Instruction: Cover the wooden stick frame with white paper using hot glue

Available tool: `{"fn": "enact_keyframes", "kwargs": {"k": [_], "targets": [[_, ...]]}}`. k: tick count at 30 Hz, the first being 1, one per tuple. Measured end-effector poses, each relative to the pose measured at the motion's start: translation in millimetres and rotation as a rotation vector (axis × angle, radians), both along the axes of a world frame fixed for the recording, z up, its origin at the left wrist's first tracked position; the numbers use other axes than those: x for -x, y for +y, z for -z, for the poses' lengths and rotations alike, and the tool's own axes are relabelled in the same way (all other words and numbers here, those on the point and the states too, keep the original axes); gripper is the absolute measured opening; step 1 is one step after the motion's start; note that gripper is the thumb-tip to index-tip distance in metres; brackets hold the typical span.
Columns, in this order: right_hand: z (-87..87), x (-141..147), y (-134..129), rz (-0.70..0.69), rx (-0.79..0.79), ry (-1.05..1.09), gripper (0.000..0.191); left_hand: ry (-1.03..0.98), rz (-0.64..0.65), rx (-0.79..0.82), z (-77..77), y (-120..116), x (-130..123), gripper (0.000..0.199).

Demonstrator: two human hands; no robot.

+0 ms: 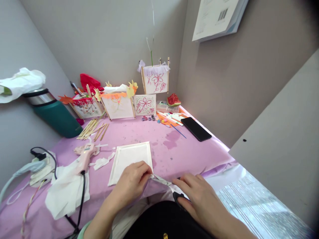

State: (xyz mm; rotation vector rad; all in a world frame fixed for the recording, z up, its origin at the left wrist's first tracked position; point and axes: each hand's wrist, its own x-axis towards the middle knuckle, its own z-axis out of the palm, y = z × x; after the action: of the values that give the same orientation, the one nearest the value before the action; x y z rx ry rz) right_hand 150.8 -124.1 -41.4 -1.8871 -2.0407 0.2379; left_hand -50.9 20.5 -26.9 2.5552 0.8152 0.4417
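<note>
My right hand (196, 196) grips black-handled scissors (167, 183) whose blades point left, toward my left hand. The fingertips of my left hand (136, 177) are pinched together at the blade tips; whatever is between them is too small to make out. Under and behind my left hand lies a white square canvas panel (132, 156) on the pink tablecloth (189, 152), its framed side up and its lower right part hidden by the hand.
A pink glue gun (86, 157) rests on white tissue (67, 192) at the left, near a power strip (41, 174). Behind are bamboo sticks (91, 128), a teal bottle (56, 116), decorated panels (118, 107), markers (171, 118) and a black phone (196, 128).
</note>
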Motion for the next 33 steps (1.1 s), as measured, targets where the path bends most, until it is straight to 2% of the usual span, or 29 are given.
{"fn": "enact_keyframes", "kwargs": {"k": [9, 13, 20, 33], "targets": [[-19.4, 9.8, 8.9, 0.031, 0.116, -0.045, 0.034, 0.005, 0.002, -0.04, -1.4, -1.6, -1.2, 0.019], [-27.0, 12.7, 13.0, 0.019, 0.091, -0.102, 0.029, 0.032, -0.015, -0.08, -2.5, -4.4, -2.3, 0.022], [-30.6, 17.8, 21.8, -0.016, 0.05, -0.184, 0.015, 0.042, -0.017, -0.124, -5.2, -6.1, -4.0, 0.021], [-40.8, 22.0, 28.7, -0.04, 0.1, -0.198, 0.013, 0.017, -0.031, -0.138, 1.3, -5.0, -4.3, 0.021]]}}
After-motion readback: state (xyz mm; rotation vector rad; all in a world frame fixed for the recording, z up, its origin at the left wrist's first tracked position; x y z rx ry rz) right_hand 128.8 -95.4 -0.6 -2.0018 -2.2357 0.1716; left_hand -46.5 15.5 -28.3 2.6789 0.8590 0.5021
